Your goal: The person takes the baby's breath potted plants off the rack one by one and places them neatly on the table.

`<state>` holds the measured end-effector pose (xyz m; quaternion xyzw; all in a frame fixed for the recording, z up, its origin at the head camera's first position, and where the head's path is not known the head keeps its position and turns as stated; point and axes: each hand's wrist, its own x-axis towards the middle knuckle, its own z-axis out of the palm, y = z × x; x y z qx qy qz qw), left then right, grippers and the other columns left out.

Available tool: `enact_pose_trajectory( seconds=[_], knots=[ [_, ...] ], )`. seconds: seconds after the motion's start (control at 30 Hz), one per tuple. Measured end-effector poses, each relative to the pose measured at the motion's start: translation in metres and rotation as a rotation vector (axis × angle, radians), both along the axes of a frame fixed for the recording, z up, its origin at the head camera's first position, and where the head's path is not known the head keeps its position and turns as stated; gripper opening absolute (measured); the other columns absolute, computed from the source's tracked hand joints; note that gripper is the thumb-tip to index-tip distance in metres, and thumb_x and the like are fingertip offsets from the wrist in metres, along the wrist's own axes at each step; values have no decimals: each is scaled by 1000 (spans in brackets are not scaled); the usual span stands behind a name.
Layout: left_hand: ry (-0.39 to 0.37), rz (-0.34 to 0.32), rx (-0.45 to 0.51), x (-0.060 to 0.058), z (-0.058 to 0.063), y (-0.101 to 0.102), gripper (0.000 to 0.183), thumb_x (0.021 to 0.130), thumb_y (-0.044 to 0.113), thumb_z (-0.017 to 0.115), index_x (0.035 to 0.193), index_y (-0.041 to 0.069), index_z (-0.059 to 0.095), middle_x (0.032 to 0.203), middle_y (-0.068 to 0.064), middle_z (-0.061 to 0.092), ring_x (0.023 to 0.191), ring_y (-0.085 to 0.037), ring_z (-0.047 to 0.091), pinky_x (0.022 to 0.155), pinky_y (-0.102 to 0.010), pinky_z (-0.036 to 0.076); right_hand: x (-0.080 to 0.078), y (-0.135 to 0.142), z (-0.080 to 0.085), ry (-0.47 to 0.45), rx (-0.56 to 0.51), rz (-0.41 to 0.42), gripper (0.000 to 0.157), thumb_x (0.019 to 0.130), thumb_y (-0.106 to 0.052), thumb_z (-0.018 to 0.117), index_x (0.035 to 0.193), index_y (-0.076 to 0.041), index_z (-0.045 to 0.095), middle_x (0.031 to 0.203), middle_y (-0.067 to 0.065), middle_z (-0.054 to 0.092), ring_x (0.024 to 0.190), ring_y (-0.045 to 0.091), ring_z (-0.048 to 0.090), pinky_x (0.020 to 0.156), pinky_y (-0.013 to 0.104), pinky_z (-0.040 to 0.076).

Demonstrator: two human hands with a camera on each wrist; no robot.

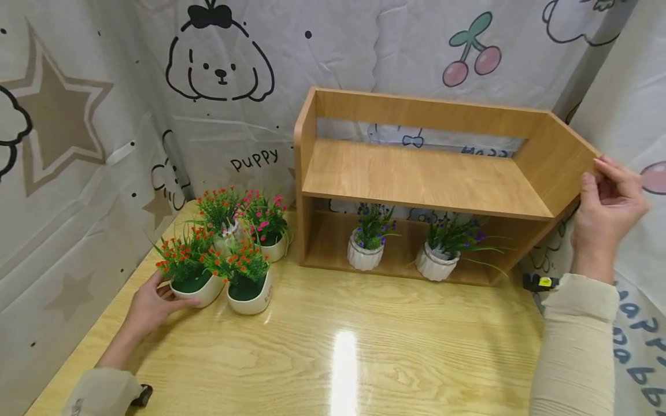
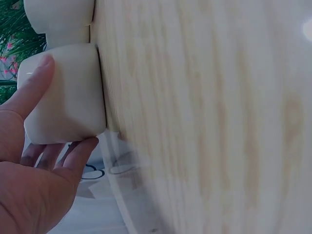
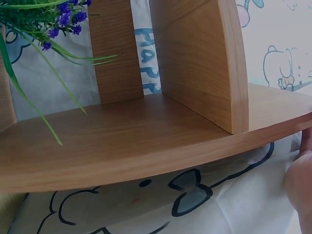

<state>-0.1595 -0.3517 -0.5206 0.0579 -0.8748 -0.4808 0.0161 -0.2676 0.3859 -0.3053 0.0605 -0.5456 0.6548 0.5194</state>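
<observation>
My left hand (image 1: 152, 303) holds a white oval flower pot (image 1: 200, 292) with orange flowers, thumb on its front and fingers round its outer side. In the left wrist view the thumb lies across the pot wall (image 2: 73, 92). A second orange-flowered pot (image 1: 252, 297) stands right beside it. Behind them are another orange-flowered plant (image 1: 217, 205) and a pink-flowered pot (image 1: 273, 248). My right hand (image 1: 606, 214) pinches the front edge of the right side panel of a two-tier wooden shelf (image 1: 416, 173). Only a bit of that hand (image 3: 300, 183) shows in the right wrist view.
Two ribbed white pots with purple flowers, one left (image 1: 366, 254) and one right (image 1: 437, 266), stand on the shelf's lower board. The shelf sits toward the back of the wooden table (image 1: 416, 346). Printed cloth (image 1: 333, 52) hangs behind and at both sides.
</observation>
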Motion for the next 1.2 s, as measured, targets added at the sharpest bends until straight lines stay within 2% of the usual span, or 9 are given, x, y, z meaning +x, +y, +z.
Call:
enact_pose_trajectory(
  seconds=[0.13,0.27,0.47,1.2],
  knots=[
    [2,1,-56,0,0,3,101,78,34,93,155,4,35,148,-33,48,134,-55,50,78,1,44,-2,6,-1,38,-33,47,23,87,22,63,107,16,72,114,15,64,116,27,63,108,30,50],
    [1,-3,-67,1,0,5,101,78,34,93,155,3,35,148,-32,47,134,-56,50,76,1,44,-6,8,2,68,-72,76,23,84,24,65,105,19,71,112,17,64,116,28,63,109,32,50],
    [6,-2,-56,1,-1,6,103,78,32,93,157,4,33,149,-32,46,135,-54,50,77,-1,47,-8,7,5,81,-88,80,23,83,25,63,104,20,71,111,17,64,116,29,64,108,32,50],
    [-7,-25,-38,2,1,5,106,79,29,93,158,2,28,151,-36,42,137,-58,45,79,0,45,-6,8,0,95,-100,82,22,83,25,64,104,20,71,110,17,65,116,29,64,107,31,51]
  ],
)
